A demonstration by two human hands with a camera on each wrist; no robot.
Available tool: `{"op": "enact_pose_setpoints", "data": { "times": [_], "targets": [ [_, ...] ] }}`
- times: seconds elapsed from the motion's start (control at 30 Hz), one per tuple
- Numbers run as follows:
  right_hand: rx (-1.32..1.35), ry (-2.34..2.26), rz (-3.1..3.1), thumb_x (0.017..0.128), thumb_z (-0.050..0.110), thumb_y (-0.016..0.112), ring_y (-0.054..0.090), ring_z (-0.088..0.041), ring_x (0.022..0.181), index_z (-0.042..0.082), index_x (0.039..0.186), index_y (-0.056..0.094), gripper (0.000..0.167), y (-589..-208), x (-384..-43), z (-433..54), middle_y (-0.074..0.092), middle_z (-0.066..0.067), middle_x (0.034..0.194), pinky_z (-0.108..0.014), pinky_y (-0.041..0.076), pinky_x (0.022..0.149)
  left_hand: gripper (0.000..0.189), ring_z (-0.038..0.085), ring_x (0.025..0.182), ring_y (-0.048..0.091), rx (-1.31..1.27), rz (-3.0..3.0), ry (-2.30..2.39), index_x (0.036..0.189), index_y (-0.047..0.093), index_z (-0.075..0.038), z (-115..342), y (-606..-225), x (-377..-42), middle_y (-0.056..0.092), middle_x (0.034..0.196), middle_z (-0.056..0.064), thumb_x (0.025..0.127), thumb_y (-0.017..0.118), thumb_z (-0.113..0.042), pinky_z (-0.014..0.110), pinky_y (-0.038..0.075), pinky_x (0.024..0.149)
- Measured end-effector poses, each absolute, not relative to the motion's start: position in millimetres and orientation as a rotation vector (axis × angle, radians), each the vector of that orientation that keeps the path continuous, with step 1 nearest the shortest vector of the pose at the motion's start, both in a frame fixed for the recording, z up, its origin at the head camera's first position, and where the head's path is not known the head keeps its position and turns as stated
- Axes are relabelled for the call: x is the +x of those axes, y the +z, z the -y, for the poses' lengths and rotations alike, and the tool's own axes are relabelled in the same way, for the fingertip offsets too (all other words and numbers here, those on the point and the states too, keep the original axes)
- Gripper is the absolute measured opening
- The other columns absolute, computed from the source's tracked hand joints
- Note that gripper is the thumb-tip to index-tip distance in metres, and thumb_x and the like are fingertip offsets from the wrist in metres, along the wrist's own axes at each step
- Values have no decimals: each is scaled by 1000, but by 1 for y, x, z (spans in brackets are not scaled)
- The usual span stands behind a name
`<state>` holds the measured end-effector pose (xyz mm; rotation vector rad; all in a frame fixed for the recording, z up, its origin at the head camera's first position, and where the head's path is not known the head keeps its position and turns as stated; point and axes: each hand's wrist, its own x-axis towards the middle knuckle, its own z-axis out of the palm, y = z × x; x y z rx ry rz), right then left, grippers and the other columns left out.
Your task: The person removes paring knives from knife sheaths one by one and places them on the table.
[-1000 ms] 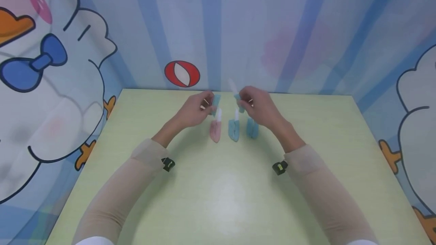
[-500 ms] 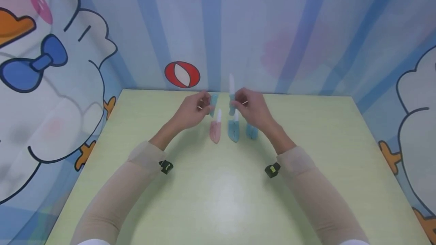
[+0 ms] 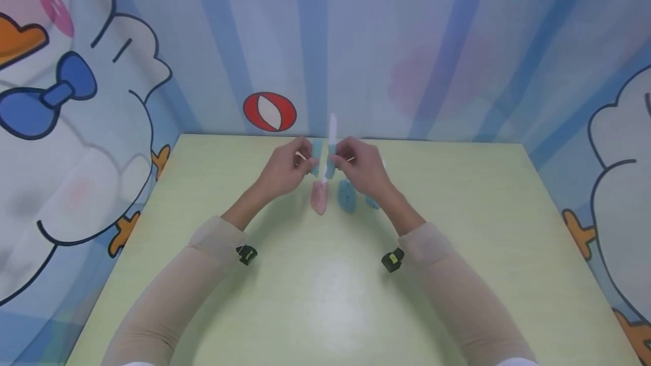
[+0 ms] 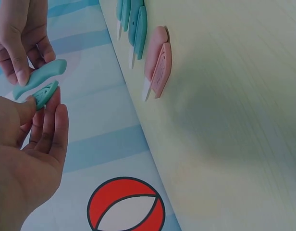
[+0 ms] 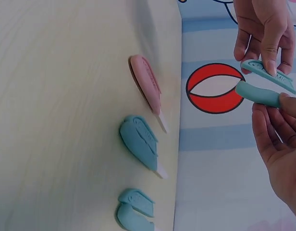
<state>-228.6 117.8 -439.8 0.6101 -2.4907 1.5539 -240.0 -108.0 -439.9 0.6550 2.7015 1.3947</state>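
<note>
My left hand [image 3: 287,167] pinches a teal blade cover [image 4: 46,94] with raised lettering, between thumb and fingers above the table's far edge. Close on its right, my right hand [image 3: 362,168] grips the smooth teal handle of a small knife [image 3: 331,161], its white blade pointing up. Cover and handle run side by side with a narrow gap between them in the wrist views. Below the hands lie a pink knife [image 3: 319,197], a teal knife [image 3: 347,196] and another teal knife [image 5: 133,219], partly hidden by my right hand in the head view. Each has a lettered cover beside its handle.
The pale table [image 3: 325,298] ends at a printed blue-striped backdrop [image 3: 432,44] just behind the hands. A red and white ball [image 3: 269,112] and cartoon ducks are printed on it. A small dark camera sits at each wrist.
My right hand has moved left with the knife, close to the cover. The blade has gone from leaning left to upright. My left hand has shifted slightly left, with the cover turned more upright.
</note>
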Motion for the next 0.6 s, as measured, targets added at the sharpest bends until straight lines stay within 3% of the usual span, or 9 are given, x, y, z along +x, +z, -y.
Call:
{"op": "enact_pose_setpoints", "data": {
  "times": [0.4, 0.6],
  "targets": [
    [543, 1689, 2431, 101, 6, 71, 73, -26, 80, -3, 106, 68, 10, -451, -229, -102, 74, -14, 91, -33, 61, 75, 14, 21, 86, 72, 642, -2656, 1420, 116, 55, -9, 113, -443, -235, 66, 106, 7, 106, 64, -11, 38, 58, 73],
    [514, 1770, 2416, 102, 6, 70, 73, -27, 81, -3, 109, 69, 12, -457, -230, -96, 74, -15, 94, -46, 63, 79, 16, 26, 90, 72, 588, -2661, 1373, 119, 54, -8, 116, -446, -234, 65, 110, 8, 107, 63, -13, 38, 58, 74]
  ]
}}
